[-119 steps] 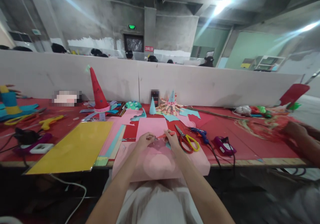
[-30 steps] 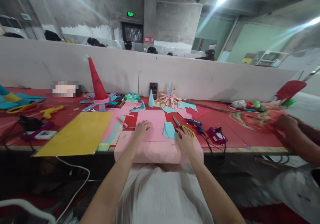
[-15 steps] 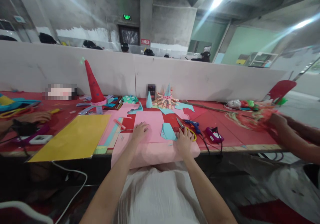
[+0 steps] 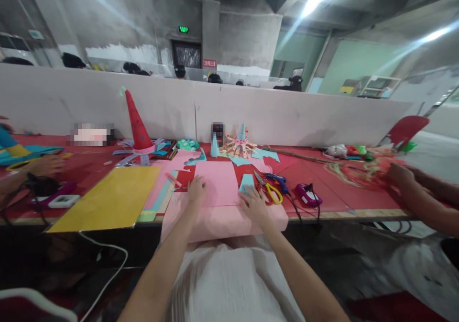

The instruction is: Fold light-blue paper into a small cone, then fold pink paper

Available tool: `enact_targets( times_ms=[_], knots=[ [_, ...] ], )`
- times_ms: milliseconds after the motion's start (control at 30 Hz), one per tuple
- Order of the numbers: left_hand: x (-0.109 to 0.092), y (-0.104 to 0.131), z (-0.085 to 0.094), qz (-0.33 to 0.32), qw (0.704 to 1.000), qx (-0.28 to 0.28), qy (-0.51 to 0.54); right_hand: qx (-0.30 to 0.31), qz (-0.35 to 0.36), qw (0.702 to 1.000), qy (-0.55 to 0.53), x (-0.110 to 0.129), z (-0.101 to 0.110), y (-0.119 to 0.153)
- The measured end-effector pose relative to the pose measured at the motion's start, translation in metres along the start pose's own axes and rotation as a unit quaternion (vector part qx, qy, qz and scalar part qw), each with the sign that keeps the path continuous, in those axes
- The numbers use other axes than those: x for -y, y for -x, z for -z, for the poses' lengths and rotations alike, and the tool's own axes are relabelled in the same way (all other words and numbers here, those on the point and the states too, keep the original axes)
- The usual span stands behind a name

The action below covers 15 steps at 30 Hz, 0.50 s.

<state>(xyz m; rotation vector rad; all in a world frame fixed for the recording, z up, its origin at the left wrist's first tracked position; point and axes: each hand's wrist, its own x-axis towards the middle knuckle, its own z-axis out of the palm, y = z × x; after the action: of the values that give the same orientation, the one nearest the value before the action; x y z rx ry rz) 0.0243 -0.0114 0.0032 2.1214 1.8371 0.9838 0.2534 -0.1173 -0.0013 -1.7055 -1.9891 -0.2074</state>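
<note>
A pink paper sheet [image 4: 219, 183] lies in front of me on a larger pale pink piece [image 4: 222, 225] that hangs over the table's front edge. My left hand [image 4: 197, 190] rests on the sheet's left side, its fingers slightly bent and thumb apart. At the right side, my right hand [image 4: 254, 202] lies flat with spread fingers, touching the sheet's edge and partly covering a light blue paper piece [image 4: 246, 181]. Yellow-handled scissors [image 4: 272, 193] lie just right of that hand. A blue glue gun [image 4: 278, 181] is behind them.
A yellow sheet [image 4: 111, 195], a red cone hat [image 4: 139, 126], a small blue cone [image 4: 214, 146] and a stick-ringed cone [image 4: 241, 140] are around. A purple corded device [image 4: 308, 195] sits right. Co-workers' hands are at both sides; one handles red-orange strands [image 4: 375, 172].
My right hand has moved left, from beside the scissors to the pink sheet's right edge, now over part of the blue piece. The left hand has shifted slightly left, its fingers more bent.
</note>
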Motion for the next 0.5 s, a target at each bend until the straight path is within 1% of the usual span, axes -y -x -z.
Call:
enact_targets(
  times_ms=[67,100,133,200,267,300,367,400,433,500],
  knots=[
    [-0.001,0.0,0.001,0.003,1.0,-0.01,-0.011,-0.051,-0.107,0.993,0.018,0.001,-0.004,0.001],
    [-0.002,0.001,0.001,-0.001,1.0,-0.011,-0.011,-0.074,-0.144,0.987,0.027,0.001,-0.005,0.001],
    [-0.003,0.001,0.002,-0.01,1.0,-0.009,-0.006,-0.09,-0.164,0.982,0.034,0.002,-0.006,0.001],
    [-0.007,0.003,0.002,-0.054,0.998,0.008,0.014,-0.1,-0.167,0.98,0.038,0.002,-0.006,0.001],
    [-0.013,0.008,0.004,-0.135,0.989,0.048,0.04,-0.092,-0.159,0.982,0.032,0.002,-0.006,0.001],
    [-0.017,0.011,0.005,-0.182,0.979,0.078,0.051,-0.085,-0.157,0.983,0.029,0.001,-0.006,0.0],
    [-0.025,0.017,0.008,-0.28,0.948,0.144,0.05,-0.078,-0.159,0.984,0.029,0.0,-0.007,0.0],
    [-0.028,0.02,0.01,-0.315,0.933,0.17,0.044,-0.078,-0.161,0.983,0.032,0.0,-0.007,0.0],
    [-0.031,0.023,0.012,-0.339,0.921,0.187,0.037,-0.08,-0.162,0.983,0.035,0.0,-0.008,-0.001],
    [-0.034,0.025,0.015,-0.361,0.91,0.203,0.024,-0.085,-0.166,0.982,0.037,0.001,-0.008,-0.001]
  ],
)
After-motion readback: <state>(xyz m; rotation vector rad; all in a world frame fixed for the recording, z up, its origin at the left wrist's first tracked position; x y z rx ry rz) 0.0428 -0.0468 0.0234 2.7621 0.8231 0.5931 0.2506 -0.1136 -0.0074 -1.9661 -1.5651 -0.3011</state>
